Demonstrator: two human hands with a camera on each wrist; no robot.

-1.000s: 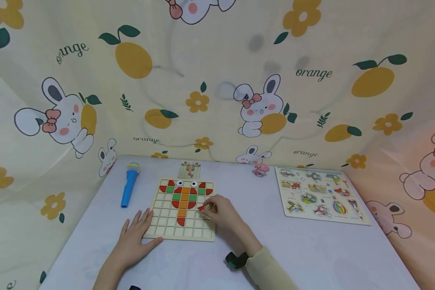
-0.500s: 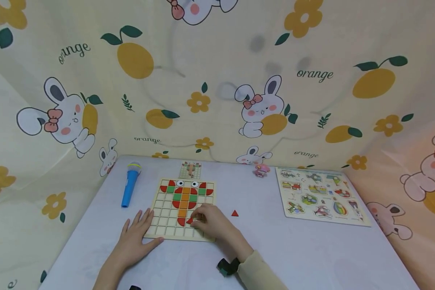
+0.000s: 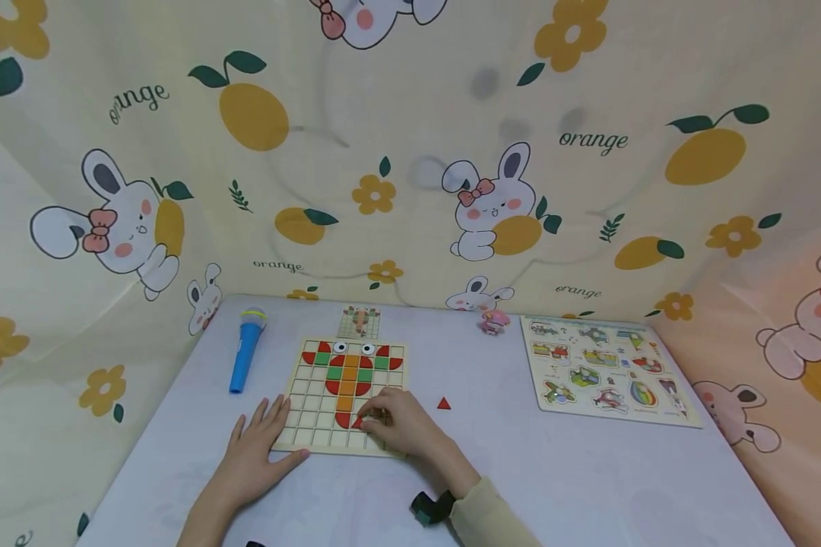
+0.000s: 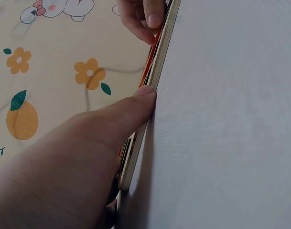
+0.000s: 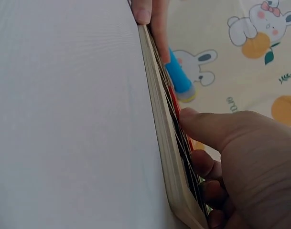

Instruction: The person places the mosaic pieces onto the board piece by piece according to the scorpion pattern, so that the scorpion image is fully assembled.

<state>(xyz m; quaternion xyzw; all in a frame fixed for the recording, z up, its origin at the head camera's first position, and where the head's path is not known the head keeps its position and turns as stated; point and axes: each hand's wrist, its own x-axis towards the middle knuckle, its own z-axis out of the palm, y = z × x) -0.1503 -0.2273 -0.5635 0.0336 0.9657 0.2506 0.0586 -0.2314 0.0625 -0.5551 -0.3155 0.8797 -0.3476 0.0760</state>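
A square wooden grid board (image 3: 308, 434) lies on the table, with red, green and orange tiles forming a figure with two round eyes. My left hand (image 3: 252, 460) rests spread at the board's lower left corner; its thumb (image 4: 138, 101) touches the near edge. At the foot of the figure, my right hand (image 3: 405, 422) pinches a small red tile (image 3: 357, 423) at a grid square beside a red curved tile (image 3: 343, 419). The fingers partly cover the tile. Right of the board lies a loose red triangle tile (image 3: 444, 403).
Behind the board lies a small pattern card (image 3: 359, 321). A blue toy microphone (image 3: 245, 353) stands out at the left, a pink figurine (image 3: 494, 322) at the back. A picture puzzle board (image 3: 609, 372) lies on the right. A printed cloth (image 3: 410, 251) hangs behind the table.
My right hand has carried the red tile leftward and nearer, from the board's right side to the figure's foot. The loose red triangle has come into view. My left hand has stayed put.
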